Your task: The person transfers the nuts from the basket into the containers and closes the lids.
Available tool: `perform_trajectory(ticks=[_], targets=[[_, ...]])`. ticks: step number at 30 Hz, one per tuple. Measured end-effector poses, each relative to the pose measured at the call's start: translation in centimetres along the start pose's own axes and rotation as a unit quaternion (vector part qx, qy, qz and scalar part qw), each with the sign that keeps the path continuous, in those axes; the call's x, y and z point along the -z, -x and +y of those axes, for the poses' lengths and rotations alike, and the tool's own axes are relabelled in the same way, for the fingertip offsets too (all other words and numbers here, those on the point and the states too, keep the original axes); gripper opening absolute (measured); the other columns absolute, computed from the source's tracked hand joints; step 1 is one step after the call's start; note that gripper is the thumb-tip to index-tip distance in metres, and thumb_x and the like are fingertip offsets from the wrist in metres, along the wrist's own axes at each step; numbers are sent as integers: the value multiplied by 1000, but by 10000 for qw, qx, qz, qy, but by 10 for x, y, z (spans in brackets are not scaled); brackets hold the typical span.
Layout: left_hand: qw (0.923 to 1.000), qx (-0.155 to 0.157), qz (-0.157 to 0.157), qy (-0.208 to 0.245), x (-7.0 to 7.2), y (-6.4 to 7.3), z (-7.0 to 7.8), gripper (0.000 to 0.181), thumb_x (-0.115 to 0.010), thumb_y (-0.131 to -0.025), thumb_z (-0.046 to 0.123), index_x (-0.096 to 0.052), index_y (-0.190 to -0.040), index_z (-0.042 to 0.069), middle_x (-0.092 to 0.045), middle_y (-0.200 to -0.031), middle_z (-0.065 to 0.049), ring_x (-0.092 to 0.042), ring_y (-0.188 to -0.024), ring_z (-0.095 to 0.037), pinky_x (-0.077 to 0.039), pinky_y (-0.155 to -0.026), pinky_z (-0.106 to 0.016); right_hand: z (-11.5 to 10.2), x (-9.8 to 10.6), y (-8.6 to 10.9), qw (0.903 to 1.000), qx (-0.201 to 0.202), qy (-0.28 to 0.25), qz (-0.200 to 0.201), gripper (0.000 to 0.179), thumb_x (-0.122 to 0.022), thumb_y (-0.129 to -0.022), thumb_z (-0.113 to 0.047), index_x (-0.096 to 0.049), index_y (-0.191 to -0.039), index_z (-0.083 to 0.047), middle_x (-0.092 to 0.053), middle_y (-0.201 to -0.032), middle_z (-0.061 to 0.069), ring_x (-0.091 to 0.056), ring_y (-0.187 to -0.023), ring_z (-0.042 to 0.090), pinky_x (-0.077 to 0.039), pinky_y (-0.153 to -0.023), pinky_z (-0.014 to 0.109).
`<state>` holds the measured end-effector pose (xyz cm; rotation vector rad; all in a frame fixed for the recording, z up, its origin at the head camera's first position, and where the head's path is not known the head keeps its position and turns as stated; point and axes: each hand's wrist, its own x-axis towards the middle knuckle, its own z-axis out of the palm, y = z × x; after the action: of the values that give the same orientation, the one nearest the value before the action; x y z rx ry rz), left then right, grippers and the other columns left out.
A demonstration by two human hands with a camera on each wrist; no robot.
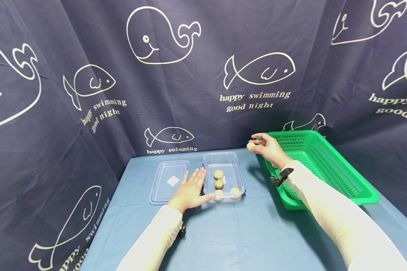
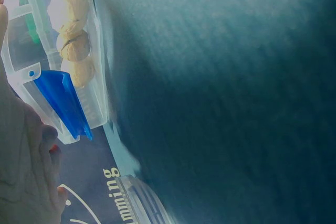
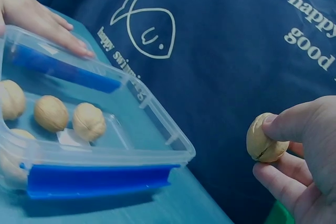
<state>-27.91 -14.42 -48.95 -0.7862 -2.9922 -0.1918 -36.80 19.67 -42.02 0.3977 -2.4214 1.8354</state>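
Note:
Between thumb and fingertips, my right hand [image 1: 269,150] pinches a walnut [image 3: 261,141], held up in the air left of the green basket's far corner. A clear plastic container [image 1: 231,156] with blue side clips stands uncovered, and several walnuts [image 1: 218,184] lie in its near half. At the container's left side is my left hand [image 1: 189,191], its fingers straight and pointing away from me. Its thumb reaches along the near-left corner. The left wrist view shows a blue clip [image 2: 63,103] hanging beside that hand.
A clear lid [image 1: 164,169] with a blue edge lies flat to the left of the container. On the right stands a large green basket [image 1: 342,162] with slotted walls, partly behind my right forearm. A dark printed cloth [image 1: 203,90] hangs behind the blue table [image 1: 220,241].

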Motion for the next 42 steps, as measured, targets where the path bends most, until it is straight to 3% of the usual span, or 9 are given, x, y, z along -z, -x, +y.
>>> perform_trajectory(ticks=[10,21,31,42], targets=[[10000,-26,25,17,-1,0,0,104,-39,-92,77,-18,-161,2,-19,-167,-9,-16,-155,-27,-6,-123,-56,-8,-17,12,9995,138,-53,-280,49,-70,-94,-4,-50,-138,5,-59,-134,30,-66,-101,12,-56,-84,21],[9999,-27,65,74,1,0,1,105,-40,-92,78,-19,-161,1,-20,-167,-11,-18,-155,-29,-7,-123,-57,-14,-36,21,9987,162,-38,-481,46,-70,-93,-3,-53,-135,4,-61,-132,28,-66,-110,27,-57,-87,26],[10000,-31,86,20,-2,-1,-1,106,-38,-91,79,-19,-161,2,-20,-167,-11,-18,-155,-28,-9,-122,-58,-13,-51,31,9978,73,-29,-666,42,-71,-92,-1,-56,-131,2,-65,-127,25,-68,-107,25,-58,-87,29],[10000,21,-14,-1,-5,-3,-2,106,-36,-91,80,-17,-162,4,-18,-168,-9,-14,-155,-25,-7,-123,-57,-12,-62,38,9945,194,113,-1026,41,-72,-92,-2,-56,-130,2,-65,-127,26,-66,-113,35,-58,-88,32]])
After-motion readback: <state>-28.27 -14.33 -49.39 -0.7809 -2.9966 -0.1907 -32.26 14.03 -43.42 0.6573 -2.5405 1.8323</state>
